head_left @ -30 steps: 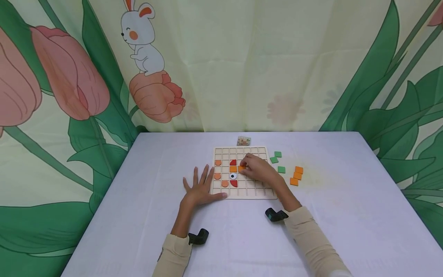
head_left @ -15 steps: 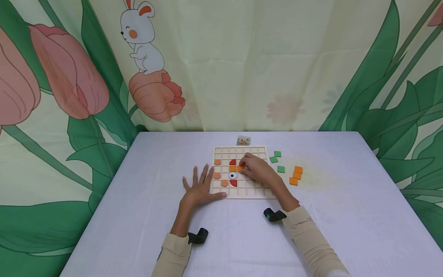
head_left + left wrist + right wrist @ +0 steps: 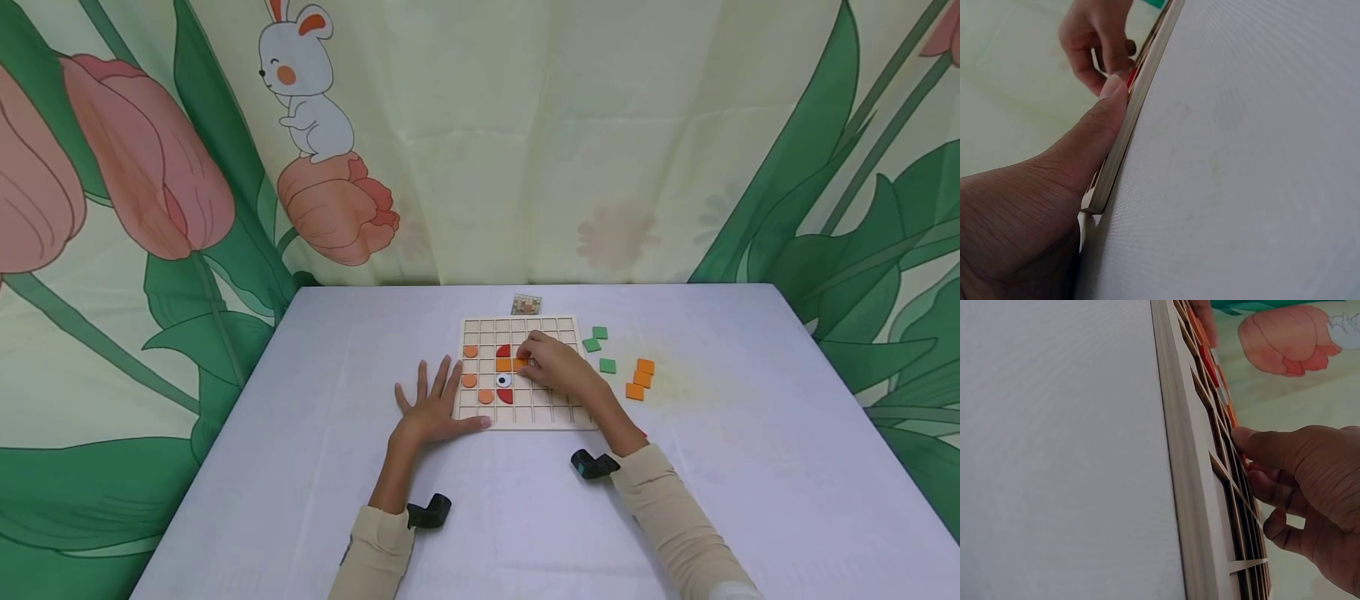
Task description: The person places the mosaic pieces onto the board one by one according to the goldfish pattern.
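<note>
Head view, nearest first: at eight o'clock on the grid board (image 3: pixel 542 413), left hand (image 3: pixel 433 417) spread, thumb (image 3: pixel 472 424) on near edge, gripping nothing; under too light a thumb, a possible board shift. At three o'clock, loose orange squares (image 3: pixel 642 379) on the white cloth (image 3: pixel 495 533). Near the board's middle, right hand (image 3: pixel 558 364) pinching an orange tile (image 3: pixel 518 365); cannot tell whether fully seated. If released askew, could sit crooked, or nudge the orange neighbour (image 3: pixel 503 365) at nine o'clock. Farther: green tiles (image 3: pixel 592 345) at two, patterned card (image 3: pixel 527 304) at twelve.
</note>
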### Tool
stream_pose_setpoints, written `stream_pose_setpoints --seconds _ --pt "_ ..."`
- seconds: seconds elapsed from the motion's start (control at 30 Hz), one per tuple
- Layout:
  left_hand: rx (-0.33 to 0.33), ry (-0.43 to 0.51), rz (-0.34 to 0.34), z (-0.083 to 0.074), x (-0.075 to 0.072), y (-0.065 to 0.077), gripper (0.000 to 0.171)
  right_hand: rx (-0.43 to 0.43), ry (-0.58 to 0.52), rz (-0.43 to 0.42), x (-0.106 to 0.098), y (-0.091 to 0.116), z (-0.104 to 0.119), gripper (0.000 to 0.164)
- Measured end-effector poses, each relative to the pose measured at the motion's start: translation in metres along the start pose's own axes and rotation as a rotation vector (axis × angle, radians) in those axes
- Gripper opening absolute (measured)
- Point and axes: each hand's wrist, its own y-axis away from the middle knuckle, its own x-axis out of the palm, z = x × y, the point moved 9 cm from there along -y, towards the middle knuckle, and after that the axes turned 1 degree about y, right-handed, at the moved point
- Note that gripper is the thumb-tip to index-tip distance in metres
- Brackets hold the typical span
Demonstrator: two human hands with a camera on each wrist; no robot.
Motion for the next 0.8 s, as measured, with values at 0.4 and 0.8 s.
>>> stream_pose_setpoints --seconds 0.4,0.8 --pt "0.002 0.024 -0.006 -0.003 -0.002 0.003 0.112 -0.008 -0.005 -0.005 0.0 0.004 -0.002 0.03" --pt "0.004 0.029 -0.014 -0.002 -0.001 0.002 0.112 -0.005 -0.01 -0.061 -0.018 0.018 -0.009 0.026"
